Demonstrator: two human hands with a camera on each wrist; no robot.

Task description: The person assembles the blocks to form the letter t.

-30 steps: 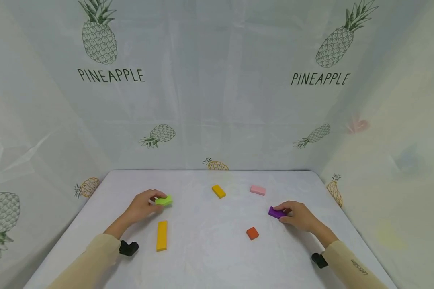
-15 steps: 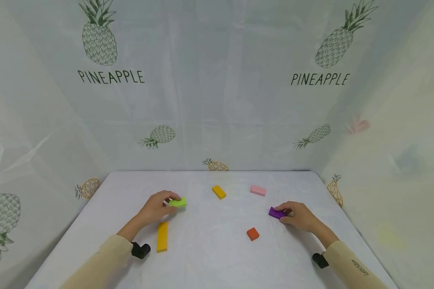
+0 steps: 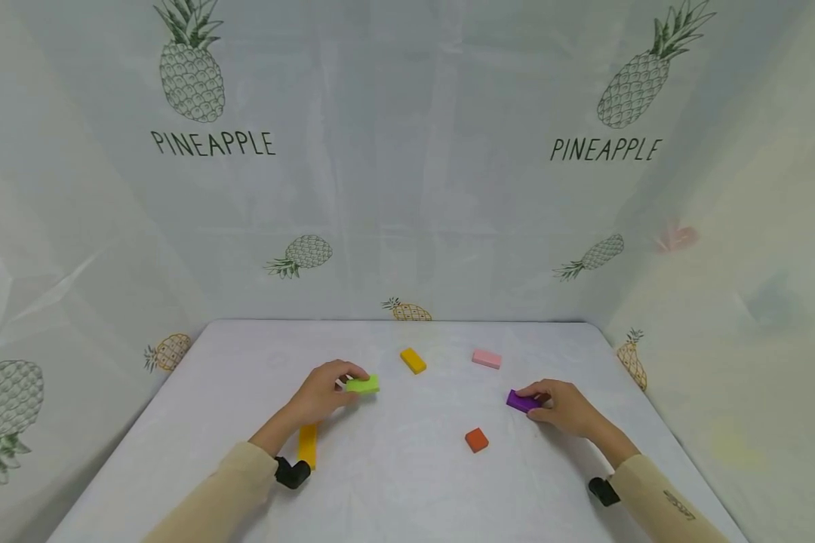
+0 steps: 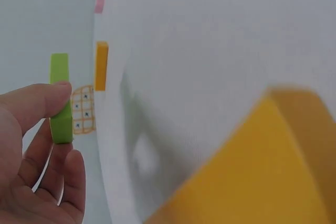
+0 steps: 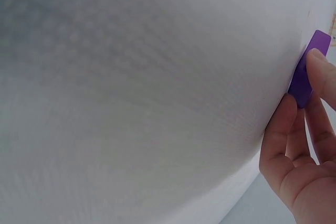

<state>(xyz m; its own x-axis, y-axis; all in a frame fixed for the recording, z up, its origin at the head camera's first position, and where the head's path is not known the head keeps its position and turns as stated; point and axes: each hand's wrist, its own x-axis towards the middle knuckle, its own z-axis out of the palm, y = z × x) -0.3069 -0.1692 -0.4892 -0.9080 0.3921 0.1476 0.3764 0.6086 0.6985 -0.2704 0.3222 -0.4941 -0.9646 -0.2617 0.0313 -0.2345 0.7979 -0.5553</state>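
Observation:
My left hand (image 3: 326,391) pinches a lime green block (image 3: 363,385) between thumb and fingers, left of the table's middle. In the left wrist view the green block (image 4: 61,98) stands on end in the picture, the thumb across its face. A purple block (image 3: 522,401) is in the grip of my right hand (image 3: 562,406) at the right side of the table. The right wrist view shows the thumb on one face of the purple block (image 5: 308,72) and fingertips at its lower end. A long yellow block (image 3: 308,446) lies beneath my left forearm, partly hidden.
A short yellow block (image 3: 413,360) and a pink block (image 3: 486,359) lie toward the back of the white table (image 3: 394,483). An orange-red block (image 3: 477,440) sits between the hands, nearer the front. A pineapple-print curtain (image 3: 394,188) rises behind the table.
My left hand has carried the green block to the right, and its forearm now covers part of the long yellow block. The right hand and purple block have stayed in place.

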